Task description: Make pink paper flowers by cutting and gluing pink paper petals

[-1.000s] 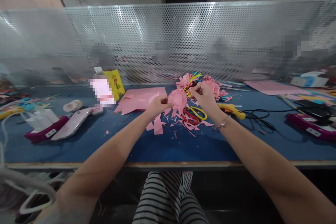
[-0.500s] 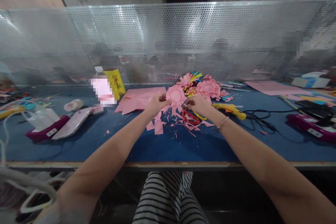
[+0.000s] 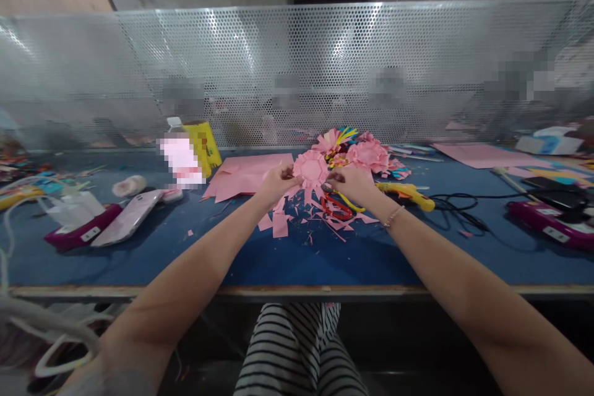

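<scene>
Left hand (image 3: 278, 180) is pinching pink paper flower (image 3: 310, 168), fingers together | right hand (image 3: 351, 183): fingers resting bent at its right edge, grip unclear | risk: uneven pulling tearing it

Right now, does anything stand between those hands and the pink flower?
Nothing visible does: the left hand holds the pink paper flower by one edge, and the right hand is at or close to the other.
</scene>
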The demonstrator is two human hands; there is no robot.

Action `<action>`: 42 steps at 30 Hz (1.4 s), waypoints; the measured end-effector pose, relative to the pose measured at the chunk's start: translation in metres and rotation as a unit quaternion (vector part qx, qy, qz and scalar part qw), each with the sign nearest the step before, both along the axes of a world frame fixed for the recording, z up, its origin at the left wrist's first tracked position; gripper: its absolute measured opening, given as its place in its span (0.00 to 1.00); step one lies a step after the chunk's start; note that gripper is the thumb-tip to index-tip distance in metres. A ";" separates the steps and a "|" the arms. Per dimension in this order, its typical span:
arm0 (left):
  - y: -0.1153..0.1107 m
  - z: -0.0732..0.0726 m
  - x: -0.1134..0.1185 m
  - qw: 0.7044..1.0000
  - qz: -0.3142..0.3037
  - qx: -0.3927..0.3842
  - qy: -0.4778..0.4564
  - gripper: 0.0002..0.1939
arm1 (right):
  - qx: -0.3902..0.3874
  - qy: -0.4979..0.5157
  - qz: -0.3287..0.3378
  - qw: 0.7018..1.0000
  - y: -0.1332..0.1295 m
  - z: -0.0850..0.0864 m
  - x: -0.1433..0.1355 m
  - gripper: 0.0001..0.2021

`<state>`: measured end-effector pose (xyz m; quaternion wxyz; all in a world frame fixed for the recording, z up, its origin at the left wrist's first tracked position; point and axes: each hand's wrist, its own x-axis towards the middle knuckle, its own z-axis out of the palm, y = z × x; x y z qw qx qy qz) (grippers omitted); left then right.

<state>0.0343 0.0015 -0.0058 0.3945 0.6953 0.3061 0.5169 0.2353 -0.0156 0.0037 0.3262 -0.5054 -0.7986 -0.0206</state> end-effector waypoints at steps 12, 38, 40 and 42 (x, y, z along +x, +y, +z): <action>0.000 -0.002 0.001 1.000 -0.024 0.009 0.010 0.13 | -0.130 0.304 0.104 0.938 0.000 -0.002 -0.011 0.08; -0.016 0.006 0.010 0.991 0.059 0.097 0.068 0.08 | 0.149 0.087 0.130 0.976 -0.016 0.001 -0.020 0.02; -0.019 0.007 0.011 0.990 0.062 0.103 0.071 0.07 | 0.142 0.085 0.131 0.977 -0.015 0.000 -0.020 0.02; -0.020 0.007 0.011 0.989 0.064 0.111 0.077 0.06 | 0.138 0.082 0.129 0.979 -0.015 0.000 -0.019 0.02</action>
